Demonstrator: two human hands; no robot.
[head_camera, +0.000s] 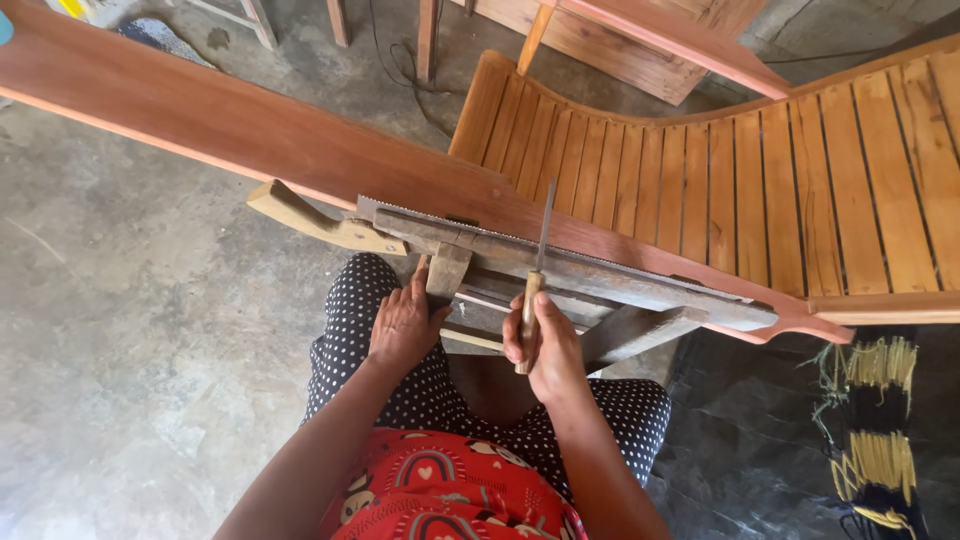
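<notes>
A saw blade (440, 217) with its teeth up is clamped between grey wooden bars (640, 285) of a low vise in front of my knees. My right hand (545, 345) grips the wooden handle of a thin metal file (544, 225), which lies across the teeth pointing away from me. My left hand (403, 322) rests on my left knee, fingers apart, its fingertips by the upright wooden block (447, 270) of the vise. A pale wooden saw handle (305, 218) sticks out to the left.
A long reddish plank (200, 120) runs diagonally behind the vise. A slatted wooden bench seat (760, 180) lies at the right. Chair legs and cables stand on the concrete floor (130, 330) at the back. A black and yellow fringed mat (880, 440) lies lower right.
</notes>
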